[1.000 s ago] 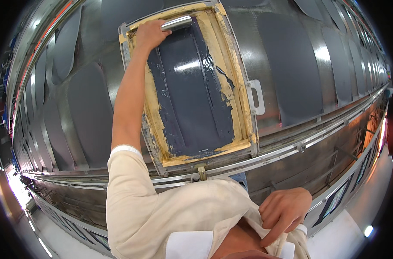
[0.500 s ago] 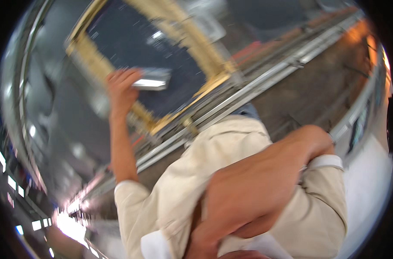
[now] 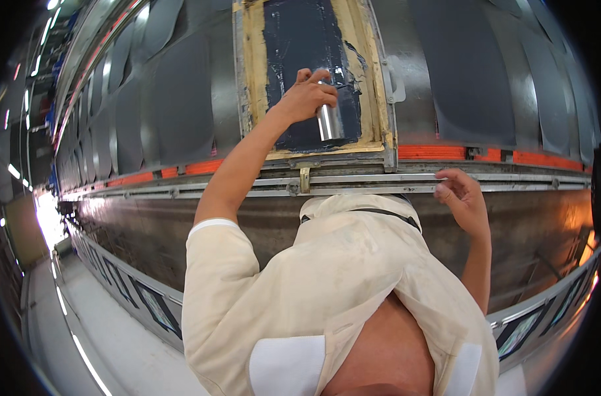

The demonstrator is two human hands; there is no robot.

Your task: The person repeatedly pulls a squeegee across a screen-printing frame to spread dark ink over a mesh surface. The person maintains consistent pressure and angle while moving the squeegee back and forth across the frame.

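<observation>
My left hand [image 3: 300, 99] is closed on a shiny metal cylinder [image 3: 329, 125], which stands lengthwise over the near part of a dark, wet-looking panel [image 3: 294, 36]. Around the panel is a frame [image 3: 381, 132] lined with smeared yellow tape, with a pale handle [image 3: 396, 89] on its right side. My right hand [image 3: 462, 201] is open, fingers curled loosely apart, beside the metal rail [image 3: 406, 178] to the right of the frame's lower end.
Flat dark grey pieces [image 3: 459, 72] lie in rows on the long metal bed to both sides. An orange strip [image 3: 432, 152] runs along the bed's near edge. Below, a railing [image 3: 99, 257] borders a pale floor [image 3: 129, 330] at left.
My left hand and the cylinder have moved from the frame's far end to its near part, turning lengthwise. My right hand has left my shirt opening for the rail. The view has shifted.
</observation>
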